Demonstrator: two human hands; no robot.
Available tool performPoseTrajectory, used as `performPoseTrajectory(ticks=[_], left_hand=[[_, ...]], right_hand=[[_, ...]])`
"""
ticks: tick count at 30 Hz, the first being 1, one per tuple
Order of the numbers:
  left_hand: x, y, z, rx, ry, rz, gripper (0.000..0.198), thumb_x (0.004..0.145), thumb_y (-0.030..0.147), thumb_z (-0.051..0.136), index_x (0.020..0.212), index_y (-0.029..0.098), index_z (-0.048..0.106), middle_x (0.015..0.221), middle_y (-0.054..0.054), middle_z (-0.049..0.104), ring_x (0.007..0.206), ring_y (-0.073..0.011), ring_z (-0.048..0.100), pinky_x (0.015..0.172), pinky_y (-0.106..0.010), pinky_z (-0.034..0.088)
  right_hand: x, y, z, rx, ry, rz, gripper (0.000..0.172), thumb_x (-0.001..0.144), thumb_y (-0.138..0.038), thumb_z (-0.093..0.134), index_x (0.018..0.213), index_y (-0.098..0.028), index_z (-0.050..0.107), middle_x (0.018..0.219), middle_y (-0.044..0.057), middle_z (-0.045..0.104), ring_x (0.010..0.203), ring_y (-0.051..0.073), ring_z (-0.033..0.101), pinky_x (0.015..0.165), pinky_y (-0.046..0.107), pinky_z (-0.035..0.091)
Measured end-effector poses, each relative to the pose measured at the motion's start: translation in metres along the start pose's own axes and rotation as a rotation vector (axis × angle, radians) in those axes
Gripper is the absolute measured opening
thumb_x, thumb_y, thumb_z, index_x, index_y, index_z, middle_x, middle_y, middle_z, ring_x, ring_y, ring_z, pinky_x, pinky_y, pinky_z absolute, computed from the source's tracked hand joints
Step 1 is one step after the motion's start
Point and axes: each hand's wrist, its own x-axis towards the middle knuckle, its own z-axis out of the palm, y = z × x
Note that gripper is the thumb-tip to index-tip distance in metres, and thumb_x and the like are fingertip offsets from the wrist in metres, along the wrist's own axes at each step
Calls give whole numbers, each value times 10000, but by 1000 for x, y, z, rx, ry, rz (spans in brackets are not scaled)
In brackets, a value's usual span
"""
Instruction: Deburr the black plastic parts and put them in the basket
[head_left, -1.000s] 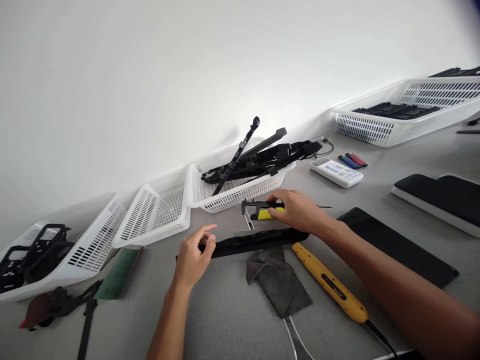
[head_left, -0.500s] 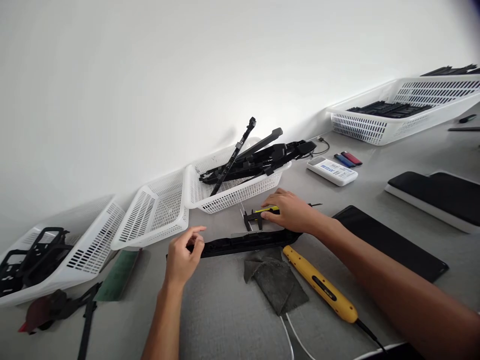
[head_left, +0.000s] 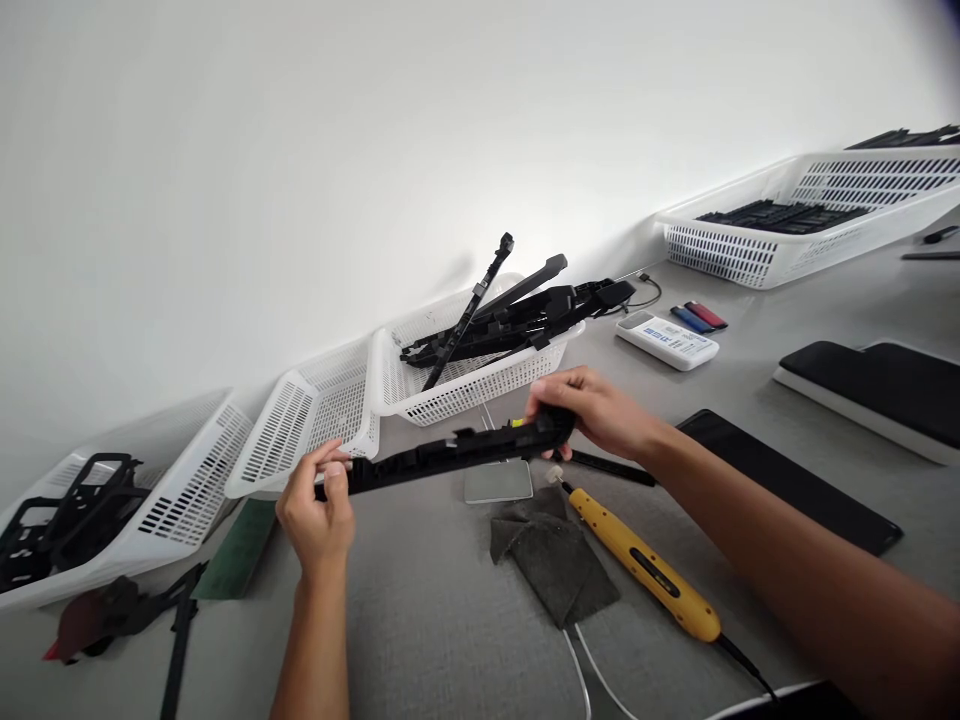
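Note:
I hold a long black plastic strip lifted off the grey table, one hand at each end. My left hand pinches its left end. My right hand is wrapped round its right end. A black and yellow caliper lies on the table just behind and under the strip, mostly hidden by it. Under the strip a small grey metal plate lies flat, and beside it a folded dark grey cloth.
A yellow corded tool lies right of the cloth. White baskets line the wall: one with black strips, an empty one, one at far left, one at far right. Black pads lie right.
My right hand let go of the caliper and took the strip's right end. Both hands lifted the strip off the table, uncovering the grey plate.

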Motion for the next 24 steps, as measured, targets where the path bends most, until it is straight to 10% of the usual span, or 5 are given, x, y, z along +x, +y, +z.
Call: performPoseTrajectory(ticks=[4,8,12,19,24], left_hand=[[4,-3,4,33,-113,115,500,1051,553,530,1348,179,677,1234,-156,789,1212,-331,712,1129,-487,458],[4,-2,7,27,-145,117,349,1055,508,582,1175,215,730,1074,-101,812,1051,-284,741,1013,-424,524],[6,6,4,54,52,54,305,1073,445,568,935,220,722,926,-90,766,975,-274,708,982,-443,540],[9,24,14,-256,440,-216,421,991,500,679,1260,191,579,1385,-168,611,1369,-315,599,1141,-524,539],[-5,58,20,-535,127,-270,445,1033,581,609,1287,215,615,1250,-110,687,1216,-273,683,1093,-495,580]], right_hand=[[2,-4,-6,281,193,-62,395,886,-550,705,712,-209,609,645,46,735,415,171,642,367,270,510],[-2,-15,-3,357,102,-63,412,939,-596,616,754,-231,569,596,46,730,389,172,622,382,271,511],[-6,-17,11,373,12,-81,520,927,-719,664,790,-241,511,618,15,743,366,141,604,348,230,469],[-12,-15,22,486,-109,-130,628,791,-635,900,863,-272,392,750,-20,795,567,154,757,505,201,562],[-11,-5,36,353,-350,-79,479,873,-483,886,898,-251,468,908,13,796,818,165,775,775,326,624]])
